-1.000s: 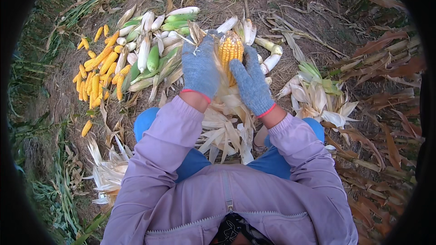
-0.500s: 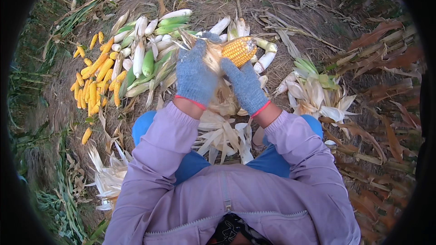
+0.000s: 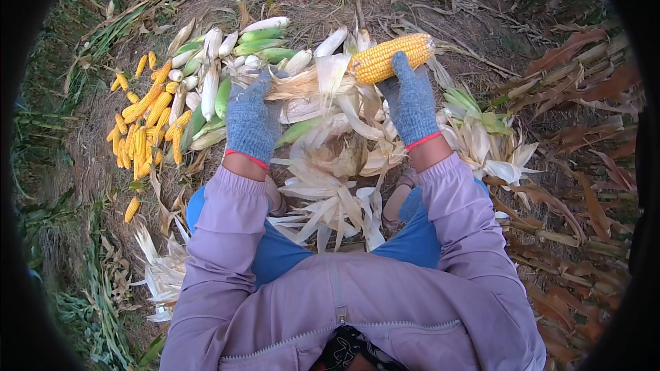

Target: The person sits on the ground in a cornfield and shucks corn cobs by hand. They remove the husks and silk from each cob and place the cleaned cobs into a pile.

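Note:
My right hand [image 3: 411,99], in a grey knit glove, grips a bare yellow corn cob [image 3: 390,58] lying crosswise. My left hand [image 3: 253,120], gloved the same, holds the pale dry husk [image 3: 317,79] that still hangs from the cob's left end. The two hands are pulled well apart, with the husk stretched between them. Below them a heap of stripped husks [image 3: 330,185] lies between my knees.
Unhusked ears in green and white husks [image 3: 227,62] lie ahead on the left. A pile of yellow husked cobs [image 3: 144,124] sits further left on bare dirt. More husks [image 3: 481,137] and dry brown leaves [image 3: 577,96] lie to the right; grass edges the left.
My hands have drawn apart: the right carried the cob to the right, the left pulled the husk off leftward. The cob, upright a second ago, now lies crosswise and bare.

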`<state>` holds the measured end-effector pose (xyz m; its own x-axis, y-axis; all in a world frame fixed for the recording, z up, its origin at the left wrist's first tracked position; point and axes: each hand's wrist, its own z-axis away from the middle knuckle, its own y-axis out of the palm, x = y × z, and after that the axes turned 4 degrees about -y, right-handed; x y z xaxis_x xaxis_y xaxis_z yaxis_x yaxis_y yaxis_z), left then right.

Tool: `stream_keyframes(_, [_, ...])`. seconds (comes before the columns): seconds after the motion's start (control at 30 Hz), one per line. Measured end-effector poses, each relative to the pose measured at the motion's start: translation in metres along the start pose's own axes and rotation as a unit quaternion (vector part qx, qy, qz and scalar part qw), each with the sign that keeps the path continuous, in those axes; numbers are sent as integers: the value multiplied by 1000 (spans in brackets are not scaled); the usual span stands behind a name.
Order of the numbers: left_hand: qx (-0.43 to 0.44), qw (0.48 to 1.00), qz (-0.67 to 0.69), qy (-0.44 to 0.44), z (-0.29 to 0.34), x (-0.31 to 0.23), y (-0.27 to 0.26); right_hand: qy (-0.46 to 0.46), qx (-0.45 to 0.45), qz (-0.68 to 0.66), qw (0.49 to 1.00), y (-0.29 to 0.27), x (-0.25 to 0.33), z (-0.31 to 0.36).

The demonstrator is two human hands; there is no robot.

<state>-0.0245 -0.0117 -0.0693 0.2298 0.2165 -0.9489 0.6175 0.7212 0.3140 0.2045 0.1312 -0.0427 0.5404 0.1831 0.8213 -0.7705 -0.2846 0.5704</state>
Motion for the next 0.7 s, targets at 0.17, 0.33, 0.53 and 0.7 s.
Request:
stream_keyframes(0.17, [-56,992,-89,65,-3,-60,8,-90,45,316,943,8,13,8])
stream_keyframes(0.33, [209,914,-290,189,30,-50,45,-39,128,392,910,28,3,27])
stream_keyframes(0.53, [349,909,-228,-23,46,-29,62,24,164,115,979,38,15,34])
stream_keyframes(0.7, [392,898,-88,-181,56,-20,68,70,170,-25,983,33,18,36])
